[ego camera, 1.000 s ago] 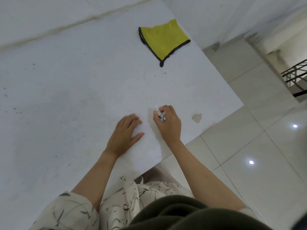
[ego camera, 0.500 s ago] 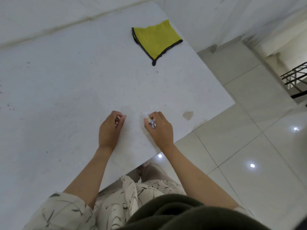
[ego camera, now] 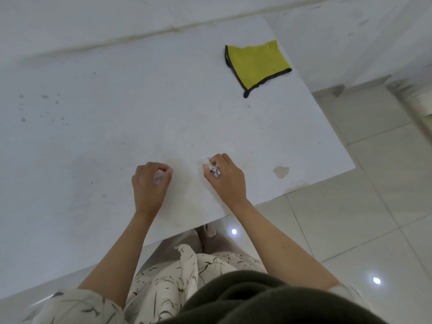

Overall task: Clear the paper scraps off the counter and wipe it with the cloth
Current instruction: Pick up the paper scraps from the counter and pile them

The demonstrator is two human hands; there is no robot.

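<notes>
Both hands rest near the front edge of the white counter [ego camera: 117, 136]. My right hand [ego camera: 228, 181] is shut on a bunch of printed paper scraps [ego camera: 214, 169], which stick out between thumb and fingers. My left hand [ego camera: 149, 183] is curled into a fist, and a pale greyish scrap [ego camera: 159, 177] shows inside it. A folded yellow cloth [ego camera: 257, 61] with a black hem lies flat at the counter's far right, well away from both hands.
A brownish stain [ego camera: 281, 171] marks the counter right of my right hand, with dark specks [ego camera: 44, 97] at the far left. The counter's right edge drops to a glossy tiled floor [ego camera: 362, 206]. A white wall [ego camera: 117, 19] runs along the back.
My left hand went from lying flat with fingers spread to a closed fist around a scrap. My right hand kept its grip on the scraps. The view shifted slightly.
</notes>
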